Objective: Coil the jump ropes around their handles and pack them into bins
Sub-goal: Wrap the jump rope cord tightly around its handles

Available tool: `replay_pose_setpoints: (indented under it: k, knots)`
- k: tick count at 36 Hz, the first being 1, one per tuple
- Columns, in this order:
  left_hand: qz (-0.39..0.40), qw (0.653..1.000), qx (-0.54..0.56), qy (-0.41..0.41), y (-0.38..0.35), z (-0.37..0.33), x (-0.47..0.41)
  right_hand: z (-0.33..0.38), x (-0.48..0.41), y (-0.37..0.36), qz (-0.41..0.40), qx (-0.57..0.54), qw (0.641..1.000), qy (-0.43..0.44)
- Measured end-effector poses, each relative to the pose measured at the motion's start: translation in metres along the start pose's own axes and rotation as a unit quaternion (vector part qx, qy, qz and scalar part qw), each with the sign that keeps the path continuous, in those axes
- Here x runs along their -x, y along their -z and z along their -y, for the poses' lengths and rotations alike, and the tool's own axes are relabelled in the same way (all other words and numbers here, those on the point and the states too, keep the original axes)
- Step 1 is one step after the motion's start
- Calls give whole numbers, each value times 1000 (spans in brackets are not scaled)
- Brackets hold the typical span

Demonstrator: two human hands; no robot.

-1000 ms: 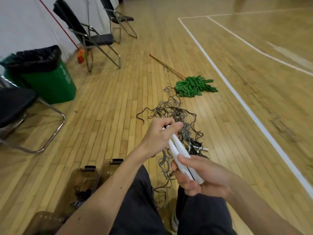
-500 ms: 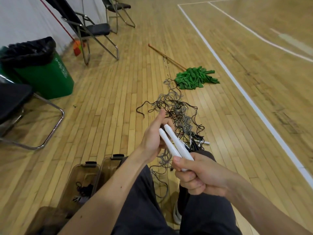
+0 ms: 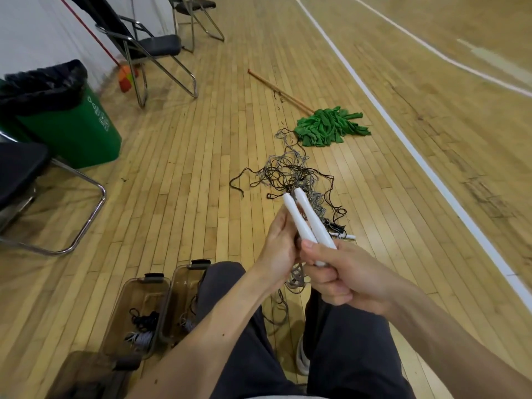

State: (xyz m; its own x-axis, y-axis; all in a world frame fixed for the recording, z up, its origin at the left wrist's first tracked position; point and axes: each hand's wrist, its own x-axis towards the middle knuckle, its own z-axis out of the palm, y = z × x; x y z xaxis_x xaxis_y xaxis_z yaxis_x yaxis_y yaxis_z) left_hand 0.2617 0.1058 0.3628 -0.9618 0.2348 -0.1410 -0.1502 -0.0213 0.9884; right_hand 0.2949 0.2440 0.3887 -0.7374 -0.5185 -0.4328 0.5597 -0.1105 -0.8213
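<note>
My right hand (image 3: 339,272) is curled tight round the bottom ends of two white handles (image 3: 308,223). They stick up side by side above my knees. My left hand (image 3: 280,246) lies against them with its fingers mostly straight, and its thumb is hidden. The green trash can (image 3: 86,131) has white marks and writing, too small to read. A tangled pile of ropes (image 3: 299,177) lies on the floor in front of me, near a green mop (image 3: 331,126). Two brown bins (image 3: 144,295) by my left leg hold some rope. My arm and knee hide part of them.
</note>
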Motion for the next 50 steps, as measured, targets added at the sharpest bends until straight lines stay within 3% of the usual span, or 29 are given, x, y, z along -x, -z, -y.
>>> replay_pose_setpoints:
  k: [9,13,17,21,26,32,44,50]
  knots:
    - [4,991,-118,-60,4,15,-1,-5,0,8,-51,127,990,31]
    - [53,954,-290,-55,5,27,1,-6,-3,11,-72,128,988,39]
    - [90,884,-456,-52,-2,24,6,-9,-7,17,-107,141,984,26]
    - [105,772,-625,-54,3,20,4,-14,-9,26,-127,164,978,-2]
    - [162,648,-737,-102,11,7,6,-20,-9,33,-130,220,967,-21]
    - [216,556,-791,-137,16,-5,14,-28,-10,39,-132,285,948,-57]
    - [324,534,-753,-206,22,-21,6,-40,-14,36,-34,423,893,-151]
    - [320,604,-693,-227,27,-28,4,-38,-12,38,2,458,877,-148]
